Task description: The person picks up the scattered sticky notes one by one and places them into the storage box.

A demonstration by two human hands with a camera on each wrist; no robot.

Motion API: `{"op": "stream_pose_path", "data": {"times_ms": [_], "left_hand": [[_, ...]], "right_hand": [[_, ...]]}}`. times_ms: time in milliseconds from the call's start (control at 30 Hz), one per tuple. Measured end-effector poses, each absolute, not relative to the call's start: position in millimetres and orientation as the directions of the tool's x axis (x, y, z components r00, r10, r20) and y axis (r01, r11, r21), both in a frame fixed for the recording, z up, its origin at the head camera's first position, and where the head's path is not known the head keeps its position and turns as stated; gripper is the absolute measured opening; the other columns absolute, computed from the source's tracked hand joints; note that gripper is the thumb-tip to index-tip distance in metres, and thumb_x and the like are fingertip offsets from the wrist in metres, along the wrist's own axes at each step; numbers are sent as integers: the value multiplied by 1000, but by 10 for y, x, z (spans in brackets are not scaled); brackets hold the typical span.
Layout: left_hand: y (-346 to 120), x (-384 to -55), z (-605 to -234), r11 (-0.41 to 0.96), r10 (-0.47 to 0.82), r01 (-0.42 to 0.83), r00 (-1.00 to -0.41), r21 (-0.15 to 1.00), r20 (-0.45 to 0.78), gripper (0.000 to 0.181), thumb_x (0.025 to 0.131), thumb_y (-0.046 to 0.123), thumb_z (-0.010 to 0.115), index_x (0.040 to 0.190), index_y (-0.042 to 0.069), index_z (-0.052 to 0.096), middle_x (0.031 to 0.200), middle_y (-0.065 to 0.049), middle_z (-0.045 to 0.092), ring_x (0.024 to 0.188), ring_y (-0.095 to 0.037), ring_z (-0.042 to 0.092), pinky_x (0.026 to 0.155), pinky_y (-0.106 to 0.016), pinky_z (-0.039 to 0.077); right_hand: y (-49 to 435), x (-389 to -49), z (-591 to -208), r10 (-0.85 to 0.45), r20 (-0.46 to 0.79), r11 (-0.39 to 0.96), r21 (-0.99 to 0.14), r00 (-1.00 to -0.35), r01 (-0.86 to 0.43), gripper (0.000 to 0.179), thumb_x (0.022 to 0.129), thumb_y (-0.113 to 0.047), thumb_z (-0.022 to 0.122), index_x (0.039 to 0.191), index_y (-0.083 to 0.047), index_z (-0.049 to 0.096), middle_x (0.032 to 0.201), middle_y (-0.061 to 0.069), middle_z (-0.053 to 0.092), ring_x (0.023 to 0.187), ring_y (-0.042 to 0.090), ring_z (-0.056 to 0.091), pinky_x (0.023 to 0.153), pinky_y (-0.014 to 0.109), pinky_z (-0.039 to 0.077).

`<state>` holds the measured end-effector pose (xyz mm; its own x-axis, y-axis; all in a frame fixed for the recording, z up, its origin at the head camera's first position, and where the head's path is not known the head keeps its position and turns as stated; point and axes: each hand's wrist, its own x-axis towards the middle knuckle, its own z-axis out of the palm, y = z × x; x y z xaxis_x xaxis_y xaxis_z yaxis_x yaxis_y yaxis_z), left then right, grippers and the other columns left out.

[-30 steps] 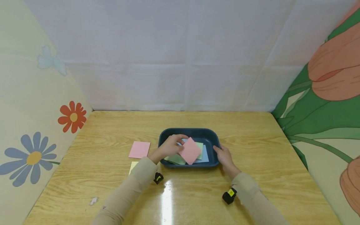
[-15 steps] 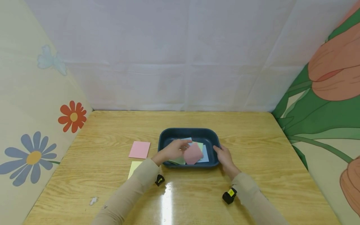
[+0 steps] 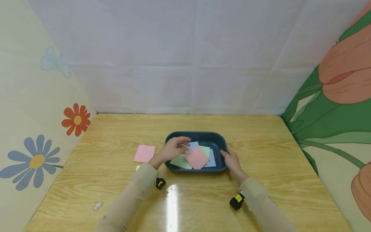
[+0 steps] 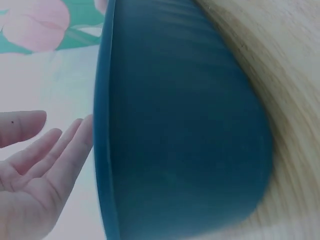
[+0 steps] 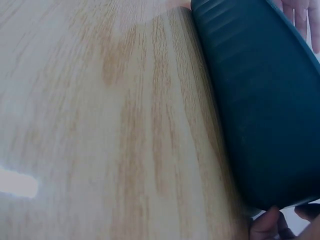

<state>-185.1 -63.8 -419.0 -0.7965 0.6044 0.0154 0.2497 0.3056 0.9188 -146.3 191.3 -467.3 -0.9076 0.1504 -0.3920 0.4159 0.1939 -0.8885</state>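
Observation:
A dark blue plastic tray (image 3: pixel 210 170) stands on the wooden table, with several paper squares inside. On top lies a pink sticky note (image 3: pixel 197 158), overlapping green notes (image 3: pixel 181 162) and blue notes (image 3: pixel 213 160). My left hand (image 3: pixel 171 150) hovers over the tray's left part, fingers loosely extended and thumb apart. Nothing is between its fingers in the left wrist view, where the tray's outer wall (image 4: pixel 185 120) fills the middle. My right hand (image 3: pixel 233 162) grips the tray's right end, thumb over the rim; its fingertips (image 5: pixel 265 225) show at the tray's corner in the right wrist view.
Left of the tray, another pink note (image 3: pixel 144 153) lies flat on the table (image 3: pixel 261 138). A yellow note (image 3: pixel 137 168) is mostly hidden behind the left sleeve. A small white patch (image 3: pixel 97 205) marks the table's front left. A white backdrop (image 3: pixel 191 64) rises behind.
My left hand has let go of the pink note, which now lies on the other notes in the tray, and has drawn back up and left. The right hand keeps its hold.

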Motion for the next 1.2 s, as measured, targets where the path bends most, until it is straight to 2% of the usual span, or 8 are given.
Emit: {"op": "stream_pose_path", "data": {"times_ms": [200,433,600,800,967,1200], "left_hand": [[-752,-1860,-4203,213,546,121,-838,970,-15,37,88,-6,49,124,-13,44,108,-32,53,95,-38,58,74,-34,56],[-908,-1860,-4208,201,476,49,-878,978,-54,39,90,0,51,126,-11,43,108,-29,52,97,-41,56,75,-44,54],[-1010,-1861,-4193,198,409,24,-910,980,-60,36,91,4,52,123,-11,46,105,-27,54,92,-40,57,69,-37,56],[-1119,-1869,-4188,181,371,38,-928,983,-32,32,90,3,53,116,-14,50,102,-29,55,92,-46,56,68,-34,57],[-1211,-1883,-4208,163,342,37,-939,986,-21,30,89,0,54,113,-16,51,102,-33,53,86,-41,59,66,-35,57],[-1325,-1859,-4215,169,294,26,-956,985,-25,26,88,0,54,109,-16,54,97,-32,57,76,-29,63,71,-51,53]], "right_hand": [[1908,-1460,-4665,148,-394,189,-889,-907,417,52,97,-23,36,141,3,24,142,22,30,127,34,33,106,46,29],[1901,-1459,-4657,146,-389,187,-892,-910,411,52,97,-22,36,141,3,25,141,22,31,126,34,34,106,46,29],[1909,-1460,-4655,144,-391,191,-890,-909,413,52,97,-22,36,141,3,24,142,22,30,127,34,33,106,46,29],[1909,-1467,-4663,151,-390,194,-890,-909,414,52,97,-23,36,140,4,26,141,23,30,127,35,32,106,46,29],[1907,-1467,-4680,161,-375,194,-895,-913,402,51,97,-22,36,140,4,26,140,23,31,126,35,34,105,46,30],[1904,-1478,-4708,178,-353,192,-903,-919,384,50,96,-19,38,138,7,30,136,27,36,120,36,40,102,46,34]]}}
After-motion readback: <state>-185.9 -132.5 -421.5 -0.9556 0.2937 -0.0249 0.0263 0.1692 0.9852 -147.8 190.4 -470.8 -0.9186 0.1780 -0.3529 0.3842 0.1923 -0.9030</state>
